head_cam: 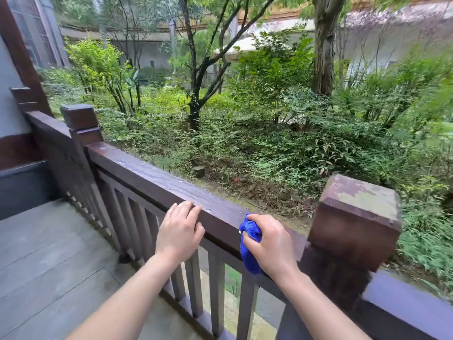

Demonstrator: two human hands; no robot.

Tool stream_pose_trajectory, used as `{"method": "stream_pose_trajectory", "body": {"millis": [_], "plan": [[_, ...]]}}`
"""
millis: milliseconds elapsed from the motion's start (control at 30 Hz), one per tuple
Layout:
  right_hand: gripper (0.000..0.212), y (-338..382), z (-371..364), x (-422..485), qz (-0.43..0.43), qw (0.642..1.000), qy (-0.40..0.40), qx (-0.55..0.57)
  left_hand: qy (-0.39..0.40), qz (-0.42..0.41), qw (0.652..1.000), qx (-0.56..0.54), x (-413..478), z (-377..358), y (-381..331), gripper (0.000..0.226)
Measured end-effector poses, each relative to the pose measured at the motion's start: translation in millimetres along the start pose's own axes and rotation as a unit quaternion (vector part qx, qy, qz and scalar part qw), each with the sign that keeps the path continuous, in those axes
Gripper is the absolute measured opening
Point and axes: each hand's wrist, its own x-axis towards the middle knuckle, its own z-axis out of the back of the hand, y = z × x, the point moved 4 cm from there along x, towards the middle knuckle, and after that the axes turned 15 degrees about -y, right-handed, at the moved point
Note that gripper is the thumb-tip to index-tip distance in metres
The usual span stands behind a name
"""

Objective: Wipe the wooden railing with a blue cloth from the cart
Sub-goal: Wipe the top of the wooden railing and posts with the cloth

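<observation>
Fingers (pixel 252 244) clench blue cloth (pixel 250 256) against wooden railing (pixel 152 177).

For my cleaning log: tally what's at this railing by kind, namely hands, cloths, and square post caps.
Hands: 2, left hand resting on the railing, right hand gripping the cloth
Cloths: 1, blue cloth
Post caps: 2, near post cap, far post cap
Total: 5

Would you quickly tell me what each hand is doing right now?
Left hand: open, holding nothing, fingers resting flat on the wooden railing.
Right hand: closed on the bunched blue cloth, pressing it against the railing.
</observation>
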Motion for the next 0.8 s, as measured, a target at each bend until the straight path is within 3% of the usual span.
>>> {"method": "stream_pose_trajectory", "body": {"millis": [267,367,433,533,800], "plan": [[0.038,-23.7,-26.2,24.3,-0.021,0.998,-0.044,-0.030,0.050,0.004,0.999,0.017,37.6,-70.9,53.1,0.049],[0.039,-34.0,-23.7,26.2,-0.023,0.987,-0.063,-0.146,0.065,-0.018,0.998,0.002,55.5,-97.2,62.5,0.049],[0.035,-42.6,-27.2,23.7,-0.028,0.964,-0.042,-0.261,0.076,-0.033,0.996,-0.013,69.8,-115.8,66.4,0.049],[0.034,-55.2,-33.2,13.5,-0.069,0.936,-0.023,-0.345,0.099,-0.065,0.992,-0.044,86.7,-144.4,70.0,0.041],[0.035,-58.3,-44.0,3.7,-0.193,0.916,-0.148,-0.318,0.117,-0.092,0.980,-0.130,92.5,-161.7,82.6,0.049]]}}
